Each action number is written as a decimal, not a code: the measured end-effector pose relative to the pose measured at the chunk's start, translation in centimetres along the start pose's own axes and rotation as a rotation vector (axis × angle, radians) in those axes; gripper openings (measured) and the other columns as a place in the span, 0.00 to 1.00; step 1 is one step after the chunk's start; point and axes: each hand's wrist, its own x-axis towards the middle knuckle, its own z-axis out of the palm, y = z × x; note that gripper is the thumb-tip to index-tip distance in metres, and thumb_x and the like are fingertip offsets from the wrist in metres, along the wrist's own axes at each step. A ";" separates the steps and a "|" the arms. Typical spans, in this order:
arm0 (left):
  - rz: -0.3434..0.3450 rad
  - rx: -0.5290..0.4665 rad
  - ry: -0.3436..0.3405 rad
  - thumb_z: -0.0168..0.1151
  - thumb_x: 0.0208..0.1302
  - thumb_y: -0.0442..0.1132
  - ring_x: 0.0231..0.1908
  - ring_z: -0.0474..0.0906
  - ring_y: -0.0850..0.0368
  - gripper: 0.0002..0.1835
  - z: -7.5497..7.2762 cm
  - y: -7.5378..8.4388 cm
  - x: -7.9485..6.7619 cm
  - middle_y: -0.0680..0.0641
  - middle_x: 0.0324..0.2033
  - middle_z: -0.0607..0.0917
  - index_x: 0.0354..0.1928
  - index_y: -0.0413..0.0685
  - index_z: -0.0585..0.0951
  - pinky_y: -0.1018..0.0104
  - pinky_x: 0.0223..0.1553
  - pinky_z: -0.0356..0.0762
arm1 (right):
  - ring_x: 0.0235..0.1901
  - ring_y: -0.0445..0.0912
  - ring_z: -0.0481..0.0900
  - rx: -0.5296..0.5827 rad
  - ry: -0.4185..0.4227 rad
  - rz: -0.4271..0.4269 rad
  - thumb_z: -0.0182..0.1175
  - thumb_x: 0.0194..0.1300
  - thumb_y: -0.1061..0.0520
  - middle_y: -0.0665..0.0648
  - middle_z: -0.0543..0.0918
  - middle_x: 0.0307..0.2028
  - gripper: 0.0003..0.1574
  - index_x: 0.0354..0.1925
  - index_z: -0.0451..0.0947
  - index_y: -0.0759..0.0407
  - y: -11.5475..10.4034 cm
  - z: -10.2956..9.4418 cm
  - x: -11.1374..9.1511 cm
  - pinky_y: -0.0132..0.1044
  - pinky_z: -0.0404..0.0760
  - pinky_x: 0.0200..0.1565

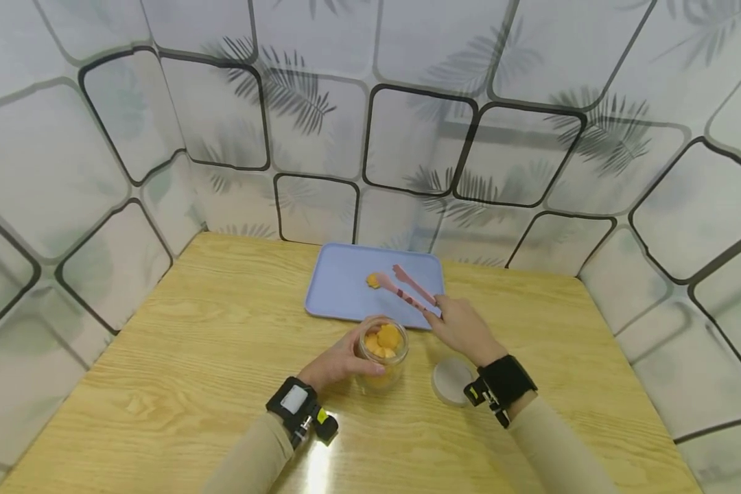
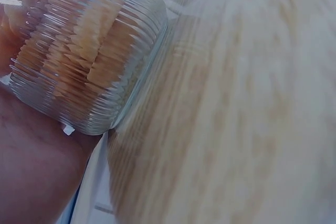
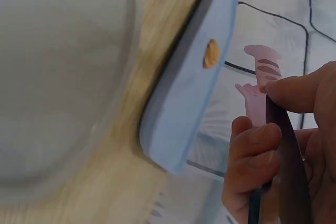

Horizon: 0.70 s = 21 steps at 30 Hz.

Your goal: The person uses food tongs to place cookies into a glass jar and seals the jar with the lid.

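Note:
My left hand [image 1: 342, 358] grips a ribbed glass jar [image 1: 383, 374] round its side. Inside it lie several orange, ridged pieces [image 1: 385, 340], which look like crinkled chips or biscuits; the left wrist view shows them through the glass [image 2: 97, 45]. In my right hand [image 1: 465, 331] is a pair of pink tongs [image 1: 410, 300], held between thumb and fingers. The tong tips are apart, with nothing between them, over a blue tray [image 1: 339, 285]. One orange piece [image 1: 372, 281] lies on the tray, close to the left tip. The right wrist view shows the fingers curled round the tongs' dark handle [image 3: 286, 166].
A round, pale lid [image 1: 452, 381] lies on the wooden table [image 1: 222, 343], right of the jar and beneath the right wrist. Behind the tray, a patterned curtain [image 1: 321, 206] closes off the table's back and sides.

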 end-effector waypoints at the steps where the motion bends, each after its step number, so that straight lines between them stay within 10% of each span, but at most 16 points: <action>1: -0.003 0.000 0.002 0.73 0.60 0.41 0.72 0.60 0.50 0.48 0.0 0.1 0.0 0.45 0.74 0.64 0.79 0.51 0.58 0.50 0.74 0.53 | 0.17 0.42 0.66 0.002 -0.009 0.004 0.58 0.74 0.53 0.52 0.70 0.19 0.13 0.38 0.77 0.63 0.0 0.4 0.4 0.34 0.63 0.22; 21: 0.031 -0.028 -0.009 0.73 0.61 0.38 0.69 0.65 0.55 0.45 0.1 -0.1 0.0 0.45 0.71 0.67 0.77 0.50 0.61 0.59 0.73 0.59 | 0.26 0.50 0.75 -0.062 -0.058 0.140 0.55 0.75 0.50 0.61 0.78 0.27 0.20 0.41 0.77 0.68 -0.1 4.0 4.3 0.44 0.75 0.32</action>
